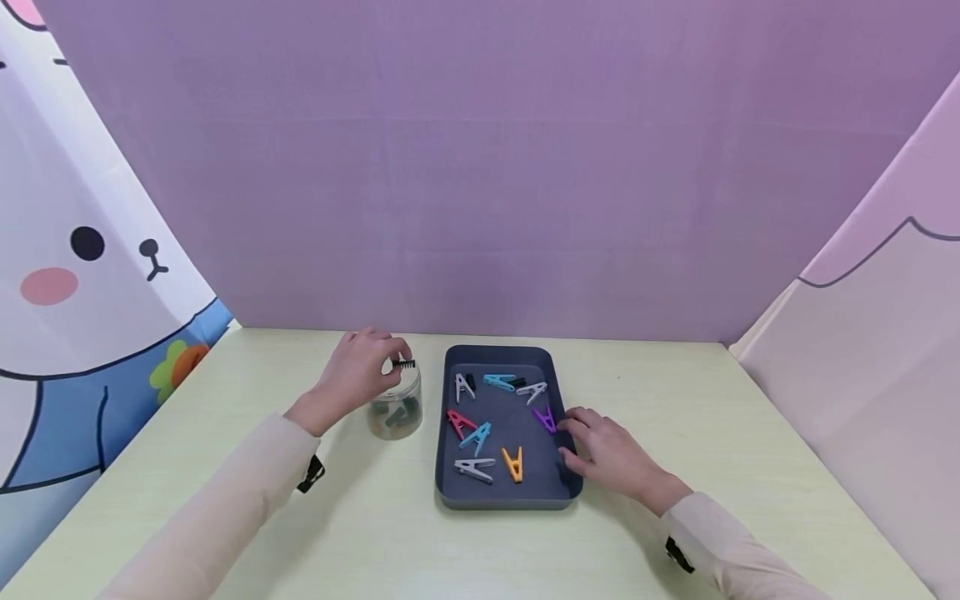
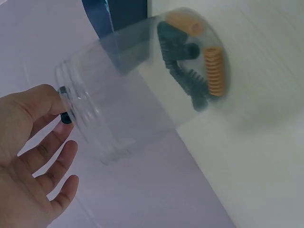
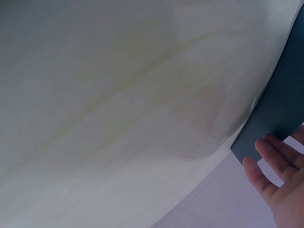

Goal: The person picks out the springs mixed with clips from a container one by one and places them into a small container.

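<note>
My left hand (image 1: 365, 369) pinches a small dark ribbed piece (image 1: 403, 364) between thumb and index finger, right at the mouth of a clear jar (image 1: 395, 417). In the left wrist view its other fingers hang loosely bent beside the jar's neck. Several dark green ribbed pieces (image 2: 179, 50) and orange ones, such as a coil-like piece (image 2: 214, 71), lie at the jar's bottom. My right hand (image 1: 611, 454) rests at the right rim of a dark grey tray (image 1: 510, 504), fingers relaxed against its side. A purple clothespin (image 1: 545, 419) lies just inside, near those fingertips.
Inside the tray are several more clothespins: red (image 1: 460, 423), yellow (image 1: 513, 464), blue (image 1: 476, 437) and grey (image 1: 475, 470). Two dark pieces, one of them a short black piece (image 1: 470, 382), lie near its far end. A purple backdrop (image 1: 480, 167) rises behind the table (image 1: 360, 533).
</note>
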Demonstrator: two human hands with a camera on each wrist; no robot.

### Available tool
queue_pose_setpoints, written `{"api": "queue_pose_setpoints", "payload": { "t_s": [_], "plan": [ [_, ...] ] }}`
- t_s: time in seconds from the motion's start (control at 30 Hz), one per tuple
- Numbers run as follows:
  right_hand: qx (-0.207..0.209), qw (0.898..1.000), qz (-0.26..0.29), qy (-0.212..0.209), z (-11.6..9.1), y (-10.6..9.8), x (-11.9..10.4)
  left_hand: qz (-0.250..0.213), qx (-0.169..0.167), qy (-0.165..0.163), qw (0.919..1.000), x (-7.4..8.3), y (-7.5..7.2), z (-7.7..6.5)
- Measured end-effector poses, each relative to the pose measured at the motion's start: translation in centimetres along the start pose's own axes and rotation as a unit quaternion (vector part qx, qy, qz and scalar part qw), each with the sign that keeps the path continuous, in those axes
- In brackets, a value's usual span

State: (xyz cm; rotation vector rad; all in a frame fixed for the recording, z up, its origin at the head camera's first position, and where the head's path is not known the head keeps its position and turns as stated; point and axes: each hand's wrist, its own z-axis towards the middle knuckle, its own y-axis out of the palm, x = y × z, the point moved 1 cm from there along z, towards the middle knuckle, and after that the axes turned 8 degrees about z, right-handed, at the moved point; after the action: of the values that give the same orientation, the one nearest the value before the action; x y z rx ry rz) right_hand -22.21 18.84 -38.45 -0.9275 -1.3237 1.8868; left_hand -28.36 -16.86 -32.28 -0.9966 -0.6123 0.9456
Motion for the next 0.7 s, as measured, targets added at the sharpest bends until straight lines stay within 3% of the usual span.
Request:
{"api": "queue_pose_setpoints", "payload": {
  "t_s": [0.27, 0.7],
  "plan": [
    [0.002, 1.000, 0.001, -0.003, 0.0, 0.0, 0.0, -0.006, 0.006, -0.005, 0.9999, -0.7, 0.9, -0.9],
    [0.002, 1.000, 0.001, -0.002, 0.0, 0.1, 0.1, -0.027, -0.007, -0.034, 0.9990, -0.8, 1.3, -1.0]
  ]
}}
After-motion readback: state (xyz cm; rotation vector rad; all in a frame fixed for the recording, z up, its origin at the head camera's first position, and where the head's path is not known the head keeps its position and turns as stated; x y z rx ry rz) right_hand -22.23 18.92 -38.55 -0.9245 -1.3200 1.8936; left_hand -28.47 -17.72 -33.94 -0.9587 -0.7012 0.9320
